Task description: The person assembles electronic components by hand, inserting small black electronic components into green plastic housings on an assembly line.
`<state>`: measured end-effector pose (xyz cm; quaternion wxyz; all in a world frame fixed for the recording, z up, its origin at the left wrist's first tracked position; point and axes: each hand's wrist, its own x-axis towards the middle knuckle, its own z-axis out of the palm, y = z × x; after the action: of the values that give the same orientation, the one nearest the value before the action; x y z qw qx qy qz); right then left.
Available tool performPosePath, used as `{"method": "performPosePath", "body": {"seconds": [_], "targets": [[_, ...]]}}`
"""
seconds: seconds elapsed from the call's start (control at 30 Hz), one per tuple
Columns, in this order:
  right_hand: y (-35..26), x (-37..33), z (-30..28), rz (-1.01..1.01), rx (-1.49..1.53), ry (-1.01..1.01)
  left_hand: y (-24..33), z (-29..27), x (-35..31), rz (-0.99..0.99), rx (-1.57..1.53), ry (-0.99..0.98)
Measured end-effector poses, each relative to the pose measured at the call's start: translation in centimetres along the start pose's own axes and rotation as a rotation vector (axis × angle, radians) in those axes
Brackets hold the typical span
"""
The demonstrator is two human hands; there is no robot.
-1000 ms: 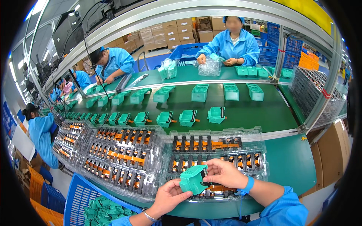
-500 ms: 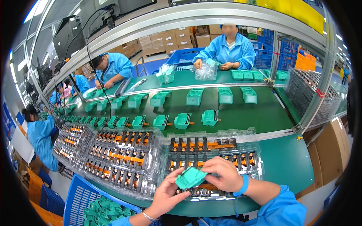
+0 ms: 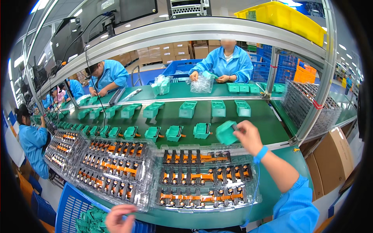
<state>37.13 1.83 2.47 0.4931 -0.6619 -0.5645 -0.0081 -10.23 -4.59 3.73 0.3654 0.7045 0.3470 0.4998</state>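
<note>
Seeing green belt (image 3: pixel 266 122) beyond green bench (image 3: pixel 293 158). Parking clear tray (image 3: pixel 243 157) on bench up front, likely for short reach. Spotting blue basket (image 3: pixel 72 206) lower left, containing green pieces (image 3: pixel 91 220). Holding left hand (image 3: pixel 120 218) over or beside basket, unclear which, with grip parted and empty. Pinching single green housing (image 3: pixel 226 133) by its edge in right hand (image 3: pixel 248 136), above belt's near side, presumably for leaving its body uncovered. Spacing housing row (image 3: pixel 175 133) along belt, apparently avoiding contact. Nesting black-and-orange parts (image 3: pixel 202 176) in tray, probably for separation.
</note>
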Motion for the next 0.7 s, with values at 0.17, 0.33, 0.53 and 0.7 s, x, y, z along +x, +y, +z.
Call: {"method": "performPosePath", "body": {"seconds": [0.17,0.33,0.53,0.7], "targets": [[10.7,4.0,1.5,0.634,0.274,0.012,-2.6,-12.3,-5.9,-0.283,0.522,0.380],[11.7,5.5,3.1,0.826,0.191,-0.219,-3.8,-24.5,-18.1,-0.459,1.318,0.435],[10.8,5.3,3.9,0.892,0.149,-0.250,-4.4,-30.7,-31.0,-1.316,1.768,0.487],[9.8,4.7,2.4,0.375,-0.256,-0.050,-4.5,-30.1,-30.7,-1.167,1.700,0.475]]}}
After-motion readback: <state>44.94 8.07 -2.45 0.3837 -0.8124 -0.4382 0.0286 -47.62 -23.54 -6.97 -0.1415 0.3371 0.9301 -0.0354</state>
